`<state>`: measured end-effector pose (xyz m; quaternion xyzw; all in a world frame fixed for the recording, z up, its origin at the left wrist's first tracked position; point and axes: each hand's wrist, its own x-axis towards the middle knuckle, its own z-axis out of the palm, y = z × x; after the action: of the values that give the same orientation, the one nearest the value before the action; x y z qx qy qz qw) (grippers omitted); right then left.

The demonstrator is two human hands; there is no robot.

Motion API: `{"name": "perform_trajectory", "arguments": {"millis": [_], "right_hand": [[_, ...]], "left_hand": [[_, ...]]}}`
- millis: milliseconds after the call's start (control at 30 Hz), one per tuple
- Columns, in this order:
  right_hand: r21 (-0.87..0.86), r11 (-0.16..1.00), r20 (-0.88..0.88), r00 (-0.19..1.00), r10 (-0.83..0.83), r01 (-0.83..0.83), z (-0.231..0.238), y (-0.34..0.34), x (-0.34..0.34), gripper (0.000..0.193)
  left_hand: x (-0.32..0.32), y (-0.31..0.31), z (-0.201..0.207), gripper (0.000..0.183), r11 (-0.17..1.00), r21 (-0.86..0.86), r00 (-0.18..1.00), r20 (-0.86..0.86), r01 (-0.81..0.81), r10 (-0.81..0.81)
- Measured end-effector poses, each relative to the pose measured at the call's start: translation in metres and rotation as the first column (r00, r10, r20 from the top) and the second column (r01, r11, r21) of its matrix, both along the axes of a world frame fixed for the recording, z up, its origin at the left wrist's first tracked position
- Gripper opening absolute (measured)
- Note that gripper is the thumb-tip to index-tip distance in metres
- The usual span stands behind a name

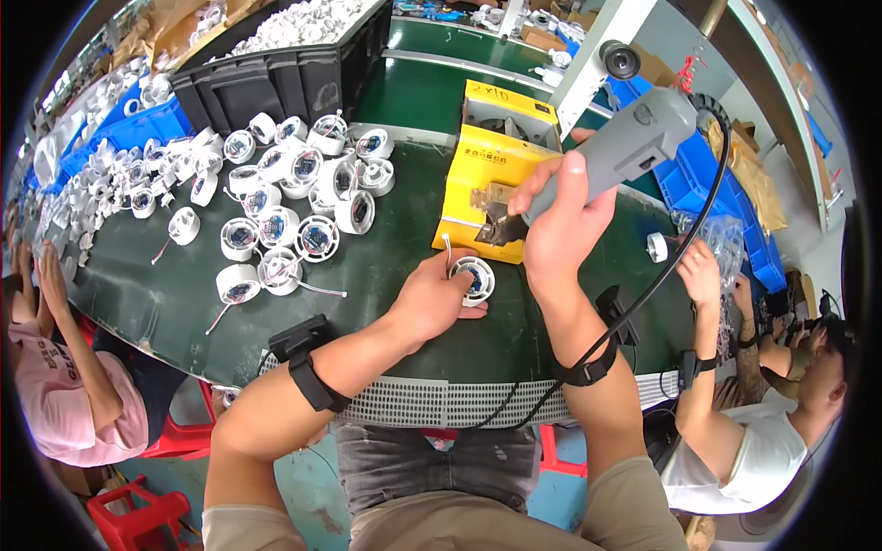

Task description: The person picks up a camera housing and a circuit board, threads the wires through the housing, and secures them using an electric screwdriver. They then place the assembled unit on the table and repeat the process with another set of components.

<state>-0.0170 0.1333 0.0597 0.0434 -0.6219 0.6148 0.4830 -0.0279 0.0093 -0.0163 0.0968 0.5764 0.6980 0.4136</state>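
My left hand (430, 298) grips a white round plastic housing (481, 292) with a small circuit board inside, low over the green table. A white wire end sticks up beside its fingers. My right hand (571, 216) is wrapped around a grey corded electric screwdriver (629, 138), tilted with its lower end toward the metal front of a yellow box-shaped screw feeder (459, 188). The screwdriver's tip is hard to make out against that metal, so I cannot tell whether it touches. The feeder stands just beyond the housing.
Many similar white housings (276, 225) with wires lie to the left. Behind them stands a black crate (276, 92) of white parts. The screwdriver's black cable (703, 220) loops past my right forearm. Co-workers sit on both sides; one on the right holds a white part (656, 247).
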Motion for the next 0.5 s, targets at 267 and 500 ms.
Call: {"name": "perform_trajectory", "arguments": {"millis": [267, 500], "right_hand": [[-0.006, 0.993, 0.049, 0.991, 0.121, -0.121, -0.019, -0.015, 0.03, 0.035], [-0.045, 0.989, 0.043, 0.989, 0.141, -0.139, -0.023, -0.017, 0.029, 0.034]], "left_hand": [[-0.001, -0.001, 0.004, 0.034, 1.0, -0.006, 1.0, -0.006, 0.01, -0.01], [0.002, 0.0, 0.005, 0.032, 1.0, 0.016, 0.999, -0.029, -0.026, 0.027]]}}
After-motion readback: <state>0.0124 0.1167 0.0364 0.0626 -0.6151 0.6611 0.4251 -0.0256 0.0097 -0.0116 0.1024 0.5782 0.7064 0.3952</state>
